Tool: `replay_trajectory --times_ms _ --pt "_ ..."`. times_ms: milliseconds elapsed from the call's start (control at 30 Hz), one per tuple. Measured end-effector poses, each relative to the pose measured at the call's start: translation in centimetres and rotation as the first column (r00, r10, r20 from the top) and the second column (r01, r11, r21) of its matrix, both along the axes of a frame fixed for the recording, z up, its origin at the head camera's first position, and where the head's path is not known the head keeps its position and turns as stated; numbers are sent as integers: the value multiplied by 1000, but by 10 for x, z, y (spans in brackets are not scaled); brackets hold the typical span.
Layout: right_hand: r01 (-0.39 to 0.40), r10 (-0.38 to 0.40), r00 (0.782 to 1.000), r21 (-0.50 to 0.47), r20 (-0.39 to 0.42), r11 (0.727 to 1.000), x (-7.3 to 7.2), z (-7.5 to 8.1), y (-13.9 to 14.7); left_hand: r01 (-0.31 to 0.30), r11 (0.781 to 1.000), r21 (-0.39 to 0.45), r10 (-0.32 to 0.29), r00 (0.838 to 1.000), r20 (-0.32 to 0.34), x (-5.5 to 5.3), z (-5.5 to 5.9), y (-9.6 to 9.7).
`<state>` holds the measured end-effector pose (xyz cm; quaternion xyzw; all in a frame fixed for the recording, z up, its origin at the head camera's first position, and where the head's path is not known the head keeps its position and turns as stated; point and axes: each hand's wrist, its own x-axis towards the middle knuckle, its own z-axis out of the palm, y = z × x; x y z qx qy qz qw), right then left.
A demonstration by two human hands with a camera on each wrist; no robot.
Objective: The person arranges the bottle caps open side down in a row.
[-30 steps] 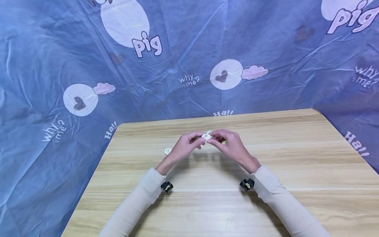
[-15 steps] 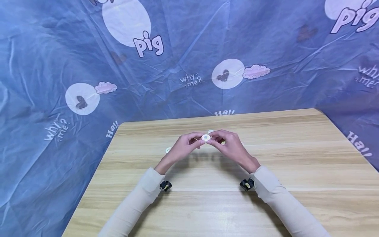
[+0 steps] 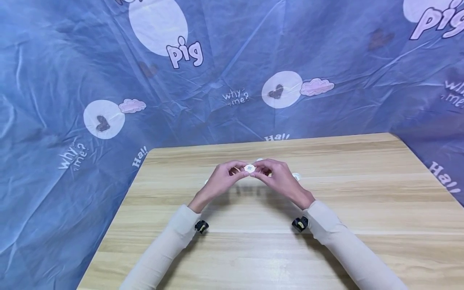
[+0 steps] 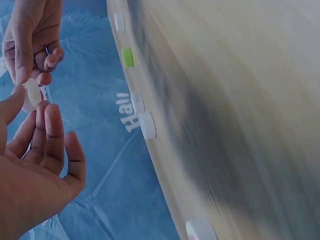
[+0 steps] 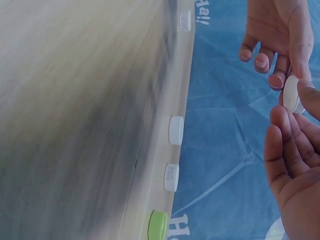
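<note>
A small white bottle cap with a blue-grey mark on its face is held up over the far part of the table. My left hand pinches its left edge between thumb and fingers. From the other side, the thumb and fingers of my right hand pinch the right edge. Both wrist views show the fingertips of the two hands meeting at the cap, seen nearly edge-on. Behind the right hand, a white cap lies on the table, and another shows just beyond the fingers.
A row of caps lies on the wooden table: a green cap, a white cap, and a white one at the end. A printed blue cloth hangs behind the table's far edge.
The held cap has turned so its marked face shows more fully to the head camera. Both hands keep their pinch. The white cap behind the right hand has come into view.
</note>
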<state>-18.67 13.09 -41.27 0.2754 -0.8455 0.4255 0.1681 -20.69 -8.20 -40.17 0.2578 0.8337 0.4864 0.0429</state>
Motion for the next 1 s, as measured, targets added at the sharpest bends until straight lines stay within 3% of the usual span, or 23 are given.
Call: replay_trajectory --times_ms 200,400,600,1000 --pt "-27 25 998 38 50 999 -8 -1 -11 -1 994 -110 -13 992 -126 -5 4 -11" --pt "-76 70 993 59 91 995 -15 -7 -21 21 979 -203 -56 984 -168 -9 3 -21" --pt "-104 92 989 104 116 989 -23 -16 -29 28 943 -331 -89 981 -170 -12 -3 -28" --pt "-152 118 978 198 173 968 -33 -27 -50 -15 872 -489 -72 985 -158 -12 -12 -40"
